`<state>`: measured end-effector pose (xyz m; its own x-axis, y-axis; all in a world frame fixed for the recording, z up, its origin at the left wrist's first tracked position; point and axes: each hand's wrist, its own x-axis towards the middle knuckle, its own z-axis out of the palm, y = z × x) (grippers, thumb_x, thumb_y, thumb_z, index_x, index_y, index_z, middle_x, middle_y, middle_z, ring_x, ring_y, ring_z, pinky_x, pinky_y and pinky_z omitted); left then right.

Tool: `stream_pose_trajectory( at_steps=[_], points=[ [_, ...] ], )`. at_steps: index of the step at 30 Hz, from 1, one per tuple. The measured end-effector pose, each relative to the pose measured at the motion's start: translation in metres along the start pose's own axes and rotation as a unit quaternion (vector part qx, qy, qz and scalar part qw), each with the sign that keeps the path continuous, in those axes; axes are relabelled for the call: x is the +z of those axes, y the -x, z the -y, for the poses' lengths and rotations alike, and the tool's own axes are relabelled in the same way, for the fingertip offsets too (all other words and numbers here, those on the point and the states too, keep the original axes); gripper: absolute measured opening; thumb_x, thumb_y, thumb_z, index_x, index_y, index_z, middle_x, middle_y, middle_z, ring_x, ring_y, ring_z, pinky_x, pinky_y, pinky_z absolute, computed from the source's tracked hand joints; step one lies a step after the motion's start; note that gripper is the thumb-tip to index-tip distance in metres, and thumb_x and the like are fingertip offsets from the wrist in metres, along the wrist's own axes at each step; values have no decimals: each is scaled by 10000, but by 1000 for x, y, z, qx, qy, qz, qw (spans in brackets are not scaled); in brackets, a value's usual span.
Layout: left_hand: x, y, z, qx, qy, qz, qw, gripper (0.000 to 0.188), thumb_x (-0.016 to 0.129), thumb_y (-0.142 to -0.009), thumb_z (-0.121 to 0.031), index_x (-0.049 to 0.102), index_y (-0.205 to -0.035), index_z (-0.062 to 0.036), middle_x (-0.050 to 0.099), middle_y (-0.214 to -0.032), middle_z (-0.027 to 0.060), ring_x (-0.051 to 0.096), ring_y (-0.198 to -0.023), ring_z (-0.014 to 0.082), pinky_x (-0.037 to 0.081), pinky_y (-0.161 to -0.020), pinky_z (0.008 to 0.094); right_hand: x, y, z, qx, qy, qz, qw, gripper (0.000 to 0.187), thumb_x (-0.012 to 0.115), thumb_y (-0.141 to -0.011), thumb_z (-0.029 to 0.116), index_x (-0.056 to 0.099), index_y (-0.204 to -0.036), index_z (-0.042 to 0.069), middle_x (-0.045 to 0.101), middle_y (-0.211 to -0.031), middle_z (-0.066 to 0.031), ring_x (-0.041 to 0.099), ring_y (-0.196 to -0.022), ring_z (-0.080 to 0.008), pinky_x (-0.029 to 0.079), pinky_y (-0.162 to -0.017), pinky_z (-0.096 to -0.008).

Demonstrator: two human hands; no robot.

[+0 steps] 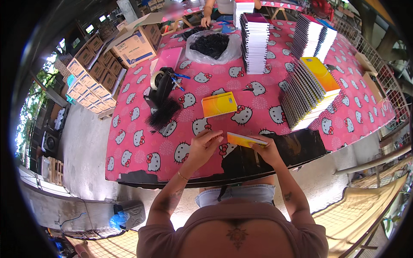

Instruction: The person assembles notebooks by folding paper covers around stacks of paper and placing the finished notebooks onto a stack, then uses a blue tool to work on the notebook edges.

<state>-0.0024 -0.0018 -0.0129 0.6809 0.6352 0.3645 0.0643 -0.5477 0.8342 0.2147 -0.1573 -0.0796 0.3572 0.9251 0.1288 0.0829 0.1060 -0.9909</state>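
In my right hand (267, 151) is a yellow and orange spiral notebook (241, 139), tilted just above the near edge of the table. My left hand (206, 146) hovers close to the notebook's left end, apart from it. Its thumb and forefinger come together in a pinch; anything between them is too small to make out. Another yellow spiral notebook (220, 104) lies flat on the pink tablecloth beyond my hands. To the right leans a tall stack of yellow spiral notebooks (320, 81).
Farther off stand a stack of dark-covered notebooks (254, 45) and more stacks (306, 36). A clear plastic bag (195, 55) holds black material. At left lie a tape dispenser (160, 88), blue-handled tools (180, 76) and black mesh (164, 115). Cardboard boxes (137, 46) stand beyond. Another person's hand (206, 21) rests opposite.
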Motion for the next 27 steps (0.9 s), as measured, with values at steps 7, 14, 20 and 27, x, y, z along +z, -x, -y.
stream_pose_trajectory(
  at_steps=[7,14,20,27],
  points=[
    [5,-7,17,45,-47,-3,998,199,718,-891,-24,716,-1088,1,670,-881,87,654,-728,119,517,-614,234,0,-2,6,-6,-5,5,1000,277,687,-941,73,672,-1200,-26,709,-1067,-40,603,-958,-71,489,-850,-219],
    [4,-13,11,3,-103,19,995,194,722,-890,-54,721,-1082,-25,672,-860,99,658,-745,154,524,-633,250,0,-1,8,11,4,3,1000,282,640,-942,20,662,-1217,-34,719,-1090,-82,624,-983,-97,501,-873,-243],
    [3,-27,21,154,-130,52,978,254,721,-885,-89,667,-1132,-60,640,-898,99,659,-797,246,521,-650,347,2,-1,5,-15,-6,5,1000,276,625,-951,15,662,-1220,-32,718,-1069,-75,624,-966,-96,500,-858,-236],
    [3,-38,1,184,-151,106,965,197,659,-920,-197,643,-1095,-109,589,-917,87,642,-827,300,525,-714,401,4,3,11,3,2,1,1000,270,660,-949,48,668,-1206,-31,714,-1038,-60,612,-941,-76,501,-833,-230]
  ],
)
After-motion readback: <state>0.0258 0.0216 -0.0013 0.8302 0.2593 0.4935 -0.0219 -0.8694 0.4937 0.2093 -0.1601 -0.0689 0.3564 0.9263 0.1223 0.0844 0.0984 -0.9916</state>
